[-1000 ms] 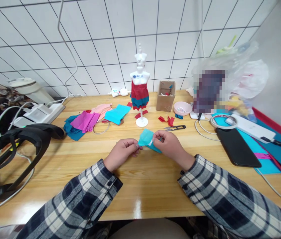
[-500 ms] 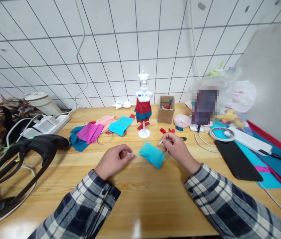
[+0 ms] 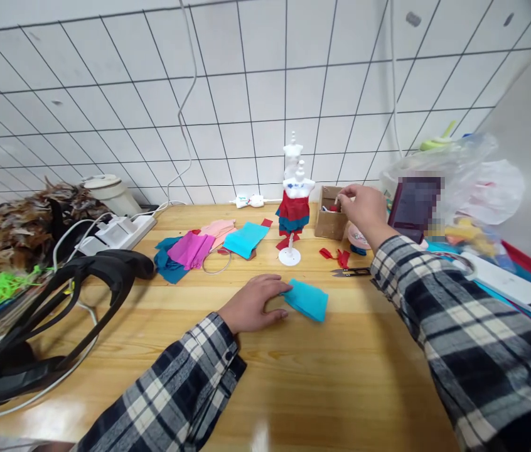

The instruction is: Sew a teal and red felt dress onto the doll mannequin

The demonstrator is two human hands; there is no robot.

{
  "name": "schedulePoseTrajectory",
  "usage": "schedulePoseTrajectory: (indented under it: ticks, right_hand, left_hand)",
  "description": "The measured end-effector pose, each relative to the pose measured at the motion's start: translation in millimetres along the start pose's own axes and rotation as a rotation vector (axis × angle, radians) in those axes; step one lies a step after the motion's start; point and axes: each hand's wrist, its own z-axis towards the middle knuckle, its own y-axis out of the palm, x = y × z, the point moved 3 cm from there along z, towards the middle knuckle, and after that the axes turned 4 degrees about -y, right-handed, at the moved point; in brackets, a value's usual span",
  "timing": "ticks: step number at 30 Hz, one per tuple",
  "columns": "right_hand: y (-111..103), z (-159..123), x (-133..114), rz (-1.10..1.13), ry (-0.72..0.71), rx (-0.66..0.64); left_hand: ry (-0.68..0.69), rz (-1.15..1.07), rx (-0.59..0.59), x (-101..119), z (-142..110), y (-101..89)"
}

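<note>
My left hand (image 3: pixel 258 303) lies on the table with thumb and fingers apart, its fingertips at the left edge of a folded turquoise cloth piece (image 3: pixel 310 301). My right hand (image 3: pixel 364 207) reaches to a small cardboard box (image 3: pixel 331 225), fingertips pinched at its opening on a small white stick-like piece (image 3: pixel 337 200). Small red and white items show inside the box. Left of it stands a miniature white dress form (image 3: pixel 297 187) wearing a red and teal cloth skirt (image 3: pixel 294 210). The pink bowl (image 3: pixel 354 237) is partly hidden behind my right hand and sleeve.
Thread snips (image 3: pixel 353 272) and red scraps (image 3: pixel 336 255) lie before the box. Magenta (image 3: pixel 191 250) and turquoise cloths (image 3: pixel 246 240) are left of the dress form. A black headset-like frame (image 3: pixel 91 301) and power strip (image 3: pixel 119 233) are at left; a phone (image 3: pixel 413 204) leans at right.
My right hand has moved from beside the turquoise cloth up to the cardboard box. My left hand has opened and shifted right to the cloth's edge. The view has turned slightly left.
</note>
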Motion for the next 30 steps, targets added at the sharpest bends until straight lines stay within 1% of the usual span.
schedulePoseTrajectory:
  ticks: [4,8,13,14,16,18,19,20,22,24,25,26,27,30]
  right_hand:
    - [13.0,-5.5,11.8,-0.039,-0.079,-0.086]
    - [17.6,-16.7,16.5,-0.067,-0.145,-0.123]
    - [13.0,-16.8,19.9,-0.126,-0.129,-0.141]
    - [9.9,-17.7,18.5,-0.121,-0.129,-0.137]
    - [0.3,-26.0,10.2,-0.085,-0.166,-0.089]
    - [-12.5,-47.9,-6.4,-0.005,-0.259,-0.026]
    - [-18.1,-64.2,-16.8,0.059,-0.318,-0.044]
    - [-21.9,-83.7,-28.1,0.142,-0.388,-0.123]
    - [-26.7,-126.4,-47.8,0.308,-0.495,-0.35]
    - [-29.4,-162.0,-57.9,0.398,-0.528,-0.52]
    - [-29.9,-174.0,-59.0,0.409,-0.54,-0.572]
    - [-30.0,-181.0,-57.6,0.41,-0.545,-0.591]
    - [-30.0,-183.2,-53.6,0.412,-0.519,-0.576]
    - [-28.4,-174.7,-37.1,0.406,-0.38,-0.488]
  left_hand:
    - [-0.01,0.046,0.032,-3.9,-0.1,-1.7]
    - [-0.024,0.082,0.055,-4.5,1.2,-2.2]
    - [-0.031,0.1,0.066,-2.0,1.4,-2.0]
    - [-0.031,0.097,0.068,-1.5,0.9,-2.2]
    - [-0.03,0.082,0.065,-0.5,-0.7,-3.0]
    - [-0.045,0.061,0.065,0.1,-2.7,-4.5]
    - [-0.058,0.053,0.065,0.5,-3.7,-5.5]
    - [-0.072,0.049,0.064,0.9,-4.5,-6.4]
    - [-0.091,0.058,0.055,2.2,-5.3,-7.5]
    - [-0.091,0.077,0.04,3.5,-5.2,-7.3]
    - [-0.089,0.084,0.04,3.9,-5.0,-6.9]
    - [-0.087,0.087,0.047,4.0,-4.9,-6.3]
    - [-0.086,0.084,0.062,3.8,-4.8,-5.8]
    - [-0.09,0.046,0.113,2.6,-5.4,-4.3]
